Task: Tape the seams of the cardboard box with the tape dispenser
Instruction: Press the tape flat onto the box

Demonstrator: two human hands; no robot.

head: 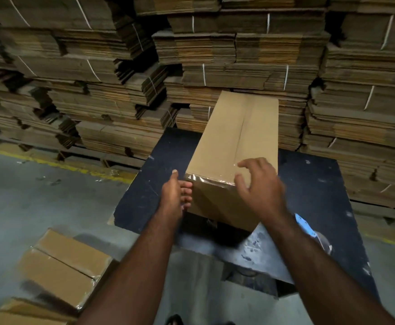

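Brown cardboard box (236, 141) lies lengthwise on a dark table (313, 184), its long top seam running away from the person. Clear tape (205, 180) shines along the near top edge and folds down over the near end; whether it covers the whole centre seam I cannot tell, because the far part of the seam looks dull.

Left hand (174, 195) is at the near left corner of the box, thumb up beside the edge and fingers bent against the end face, so it steadies the box without pinching anything. Right hand (259, 181) hovers over the near right part of the top with fingers spread and loosely curved; it holds nothing, and whether it touches the cardboard is not sure.

Blue tape dispenser (306, 227) lies on the table near the right forearm, in no hand.

I judge the step to be smoothing the tape end at this edge, or getting ready to turn the box. The next move probably needs a flat press along the shiny strip, then taking the dispenser again for any seam not yet closed.

On the floor at the left lie other taped boxes (65, 266).
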